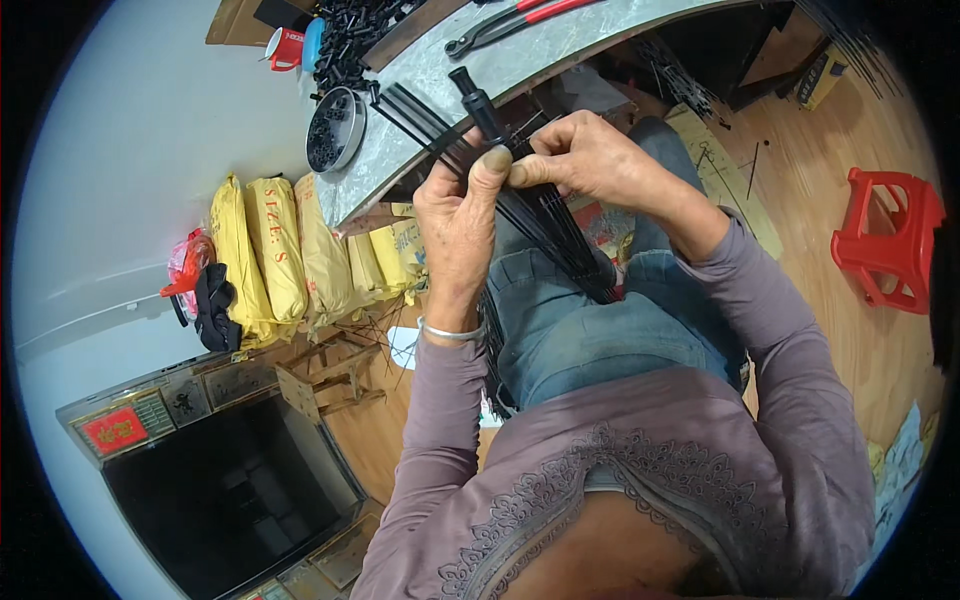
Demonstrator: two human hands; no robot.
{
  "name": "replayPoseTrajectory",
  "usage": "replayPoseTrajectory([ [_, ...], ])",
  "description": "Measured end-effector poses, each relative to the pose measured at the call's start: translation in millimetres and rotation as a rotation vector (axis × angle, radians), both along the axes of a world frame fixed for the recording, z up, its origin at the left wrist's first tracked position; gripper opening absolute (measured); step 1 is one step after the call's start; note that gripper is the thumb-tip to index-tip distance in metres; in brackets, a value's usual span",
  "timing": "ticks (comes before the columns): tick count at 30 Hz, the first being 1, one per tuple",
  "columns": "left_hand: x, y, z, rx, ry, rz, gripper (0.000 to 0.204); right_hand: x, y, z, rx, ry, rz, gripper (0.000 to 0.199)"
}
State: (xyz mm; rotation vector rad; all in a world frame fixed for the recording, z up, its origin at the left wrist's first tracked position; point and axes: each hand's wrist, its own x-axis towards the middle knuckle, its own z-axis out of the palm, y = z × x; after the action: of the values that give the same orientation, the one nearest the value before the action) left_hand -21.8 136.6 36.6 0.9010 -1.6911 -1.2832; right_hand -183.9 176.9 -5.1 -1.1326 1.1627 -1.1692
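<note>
1. Gripping black rods (560, 245) with the left hand (458, 220), thumb against the base of a black tube (480, 105).
2. Pinching the same rods with the right hand (598, 160), just beside the left thumb.
3. Beyond: tube toward the tabletop (418, 75), rods down to the lap (600, 345).

A bundle of thin black ribs (560, 235) — long and slender — is held aslant over the lap (590, 345), a stepped black tubular fitting (480, 105) at its upper end, several rods (408, 115) jutting up leftward.
</note>
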Motion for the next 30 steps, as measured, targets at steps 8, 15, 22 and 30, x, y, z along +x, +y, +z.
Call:
replayPoseTrajectory([
  [8, -3.5, 7.3, 14.4, 0.061, 0.000, -0.062, 0.027, -3.6, -4.8, -4.5, 0.102, -0.237, 0.143, 0.040],
  [15, 3.2, -6.3, 4.2, 0.334, 0.212, -0.142, 0.032, 3.2, 11.1, 19.0, 0.126, -0.036, 0.030, 0.037],
  [22, 1.5, -6.5, -1.3, 0.273, 0.186, -0.146, 0.035, -1.0, 11.5, 3.5, 0.145, -0.194, -0.032, 0.033],
  [30, 2.6, -7.7, 0.3, 0.348, 0.254, -0.252, 0.035, 0.2, 14.3, 1.6, 0.108, -0.261, -0.030, 0.056],
])
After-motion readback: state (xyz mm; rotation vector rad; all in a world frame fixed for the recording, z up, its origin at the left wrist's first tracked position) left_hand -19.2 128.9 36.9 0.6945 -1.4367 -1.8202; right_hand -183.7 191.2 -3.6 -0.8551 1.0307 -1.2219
